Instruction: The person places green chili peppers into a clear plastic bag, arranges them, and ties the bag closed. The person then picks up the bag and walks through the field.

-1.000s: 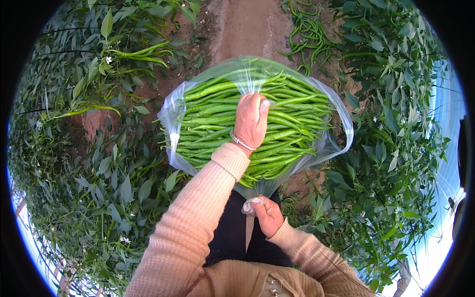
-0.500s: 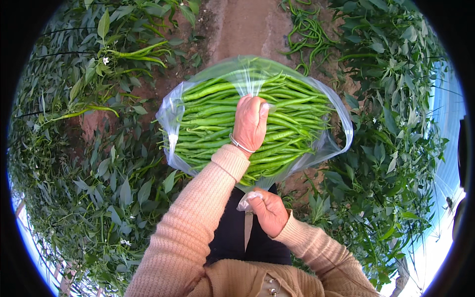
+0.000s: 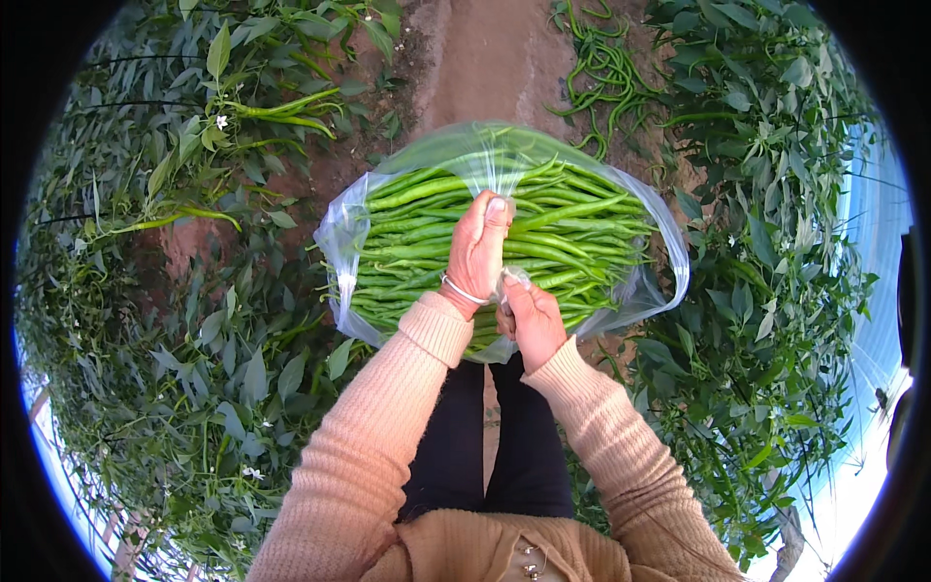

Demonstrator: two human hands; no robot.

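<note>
A clear plastic bag point(image 3: 667, 242) hangs in front of me, packed with long green chili peppers point(image 3: 417, 233) lying crosswise in rows. My left hand point(image 3: 475, 247) is closed over the middle of the bag, gripping its far edge, and the film is pulled into folds toward the fingers. Just below and to the right, my right hand point(image 3: 533, 315) pinches the bag's near edge, bunched at the fingertips. The two hands almost touch above the peppers. Both side openings of the bag stand loose, and pepper ends show there.
Leafy pepper plants point(image 3: 242, 339) line the left, with peppers hanging on them, and more plants point(image 3: 737, 320) stand on the right. A dirt path point(image 3: 485, 68) runs ahead between them. Loose peppers point(image 3: 606, 82) lie heaped at its right edge. Blue sheeting point(image 3: 858, 223) shows far right.
My right hand has moved up and away from my body, bringing the bag's near edge to my left hand. The left hand has turned slightly and stays on the far edge.
</note>
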